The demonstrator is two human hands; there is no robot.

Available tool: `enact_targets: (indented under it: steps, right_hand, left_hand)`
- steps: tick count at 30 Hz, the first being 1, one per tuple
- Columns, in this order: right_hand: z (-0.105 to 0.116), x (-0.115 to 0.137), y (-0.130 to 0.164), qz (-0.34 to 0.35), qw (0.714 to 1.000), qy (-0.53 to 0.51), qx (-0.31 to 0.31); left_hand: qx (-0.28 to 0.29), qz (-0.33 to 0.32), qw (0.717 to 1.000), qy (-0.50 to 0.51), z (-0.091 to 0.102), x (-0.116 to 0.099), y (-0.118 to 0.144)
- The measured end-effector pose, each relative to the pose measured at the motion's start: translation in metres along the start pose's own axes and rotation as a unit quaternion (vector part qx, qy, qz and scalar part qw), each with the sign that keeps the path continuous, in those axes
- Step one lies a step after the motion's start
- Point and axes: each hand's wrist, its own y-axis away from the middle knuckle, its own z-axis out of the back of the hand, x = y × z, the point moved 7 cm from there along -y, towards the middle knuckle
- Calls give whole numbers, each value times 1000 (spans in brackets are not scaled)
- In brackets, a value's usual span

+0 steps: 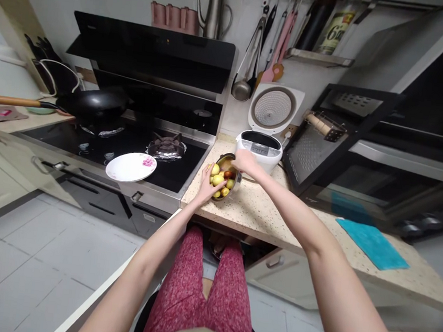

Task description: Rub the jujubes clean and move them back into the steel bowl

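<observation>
A small metal bowl (225, 162) stands tilted on the speckled countertop (263, 218), holding several small yellow-green and reddish fruits (218, 180). My left hand (207, 184) grips the bowl's near rim, thumb over the fruits. My right hand (245, 162) rests on the bowl's far rim, fingers curled; whether it holds a fruit is hidden. Just behind the bowl sits a white rice cooker (261, 148) with its lid raised.
A white plate (130, 167) with a pink flower lies on the black gas hob (168, 147). A black wok (93, 104) sits at the left. An open oven door (323, 139) stands to the right, and a teal cloth (371, 244) lies on the counter.
</observation>
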Motion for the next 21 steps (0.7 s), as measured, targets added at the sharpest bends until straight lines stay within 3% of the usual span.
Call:
enact_targets:
  steps: [9,21]
  right_hand:
    - [10,20,-13,13,996,73,-42]
    - [12,31,-9,21,989,124,-74]
  left_hand:
    - [-73,77,994,20,4,19,-2]
    - [-70,57,996,-20,0,22,-1]
